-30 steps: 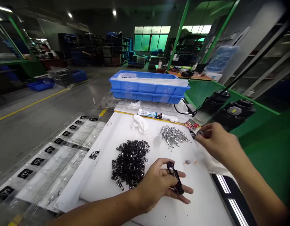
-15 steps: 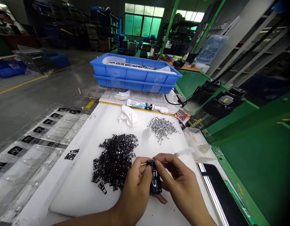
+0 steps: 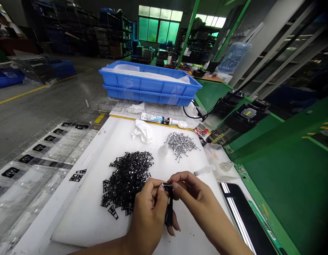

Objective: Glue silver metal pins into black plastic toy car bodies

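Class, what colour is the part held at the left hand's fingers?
The held part is black with a glossy shine, seen in the head view.

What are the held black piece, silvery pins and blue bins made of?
Black piece: glossy, probably plastic by its bright glints, though coated metal is possible. Silvery pins: likely metal, judging by their shiny, reflective surfaces. Blue bins: apparently moulded plastic, satin-looking, with ribbed walls.

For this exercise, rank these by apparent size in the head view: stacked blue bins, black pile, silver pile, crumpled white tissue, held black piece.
1. Stacked blue bins
2. Black pile
3. Silver pile
Unranked, both smaller: crumpled white tissue and held black piece; the piece is partly covered, so their order is unsure.
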The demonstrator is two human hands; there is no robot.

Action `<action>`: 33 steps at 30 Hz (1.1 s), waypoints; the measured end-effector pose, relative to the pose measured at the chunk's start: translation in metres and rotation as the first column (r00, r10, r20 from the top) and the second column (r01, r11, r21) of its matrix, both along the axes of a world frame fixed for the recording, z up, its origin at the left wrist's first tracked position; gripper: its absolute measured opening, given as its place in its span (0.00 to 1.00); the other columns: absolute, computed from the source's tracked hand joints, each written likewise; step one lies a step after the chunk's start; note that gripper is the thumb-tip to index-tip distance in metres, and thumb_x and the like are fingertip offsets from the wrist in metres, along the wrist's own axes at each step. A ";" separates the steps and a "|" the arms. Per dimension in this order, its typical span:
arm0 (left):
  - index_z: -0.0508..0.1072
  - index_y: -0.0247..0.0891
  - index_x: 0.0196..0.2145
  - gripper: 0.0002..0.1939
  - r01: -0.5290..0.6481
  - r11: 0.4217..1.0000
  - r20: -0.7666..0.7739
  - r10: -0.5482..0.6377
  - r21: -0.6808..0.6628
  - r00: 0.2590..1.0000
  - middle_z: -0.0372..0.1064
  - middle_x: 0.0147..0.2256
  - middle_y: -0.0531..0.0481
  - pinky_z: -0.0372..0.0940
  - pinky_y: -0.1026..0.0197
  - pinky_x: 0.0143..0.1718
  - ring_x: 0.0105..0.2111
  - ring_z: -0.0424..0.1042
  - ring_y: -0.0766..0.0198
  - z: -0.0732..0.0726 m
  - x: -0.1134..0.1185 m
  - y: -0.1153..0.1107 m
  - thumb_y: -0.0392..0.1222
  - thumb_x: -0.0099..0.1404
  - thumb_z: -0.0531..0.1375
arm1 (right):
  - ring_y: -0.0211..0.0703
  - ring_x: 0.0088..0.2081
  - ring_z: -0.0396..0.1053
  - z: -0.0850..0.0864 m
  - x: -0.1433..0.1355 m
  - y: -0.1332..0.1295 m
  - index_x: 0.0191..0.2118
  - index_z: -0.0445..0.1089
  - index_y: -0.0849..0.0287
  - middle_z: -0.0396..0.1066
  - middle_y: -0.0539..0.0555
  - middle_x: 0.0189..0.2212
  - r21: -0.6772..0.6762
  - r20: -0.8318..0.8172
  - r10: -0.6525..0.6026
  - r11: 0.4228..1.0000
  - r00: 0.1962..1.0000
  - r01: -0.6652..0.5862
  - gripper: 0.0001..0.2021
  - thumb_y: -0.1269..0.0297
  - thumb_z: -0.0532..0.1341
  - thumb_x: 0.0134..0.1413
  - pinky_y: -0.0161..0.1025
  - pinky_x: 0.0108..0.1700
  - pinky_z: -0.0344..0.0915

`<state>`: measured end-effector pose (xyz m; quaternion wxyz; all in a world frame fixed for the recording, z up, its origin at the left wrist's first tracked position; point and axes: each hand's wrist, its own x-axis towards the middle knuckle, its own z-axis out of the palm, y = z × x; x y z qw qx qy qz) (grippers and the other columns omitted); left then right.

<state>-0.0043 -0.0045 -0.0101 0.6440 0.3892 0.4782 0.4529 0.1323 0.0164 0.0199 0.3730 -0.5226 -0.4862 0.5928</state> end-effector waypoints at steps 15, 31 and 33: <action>0.63 0.40 0.39 0.13 0.045 0.995 0.163 -0.030 -0.089 0.986 0.74 0.27 0.48 0.63 0.65 0.13 0.18 0.73 0.62 0.005 -0.001 0.006 0.53 0.69 0.54 | 0.45 0.38 0.75 0.012 0.000 0.008 0.38 0.70 0.58 0.74 0.54 0.35 0.153 0.322 -0.054 0.988 0.945 0.005 0.13 0.52 0.63 0.59 0.39 0.39 0.71; 0.66 0.36 0.37 0.07 0.104 0.982 0.277 -0.057 -0.158 0.959 0.75 0.35 0.45 0.57 0.68 0.15 0.21 0.63 0.71 0.005 0.000 0.005 0.43 0.69 0.57 | 0.36 0.23 0.63 0.034 0.006 0.034 0.44 0.74 0.55 0.67 0.50 0.25 0.554 0.258 -0.472 0.787 0.843 0.271 0.17 0.47 0.61 0.61 0.33 0.23 0.62; 0.66 0.36 0.36 0.07 0.095 0.980 0.270 -0.045 -0.177 0.962 0.75 0.34 0.46 0.55 0.68 0.16 0.20 0.61 0.72 0.006 0.001 0.005 0.43 0.69 0.57 | 0.34 0.23 0.62 0.043 0.016 0.017 0.36 0.73 0.57 0.66 0.50 0.27 0.548 0.123 -0.635 0.684 0.763 0.481 0.14 0.50 0.67 0.54 0.32 0.22 0.61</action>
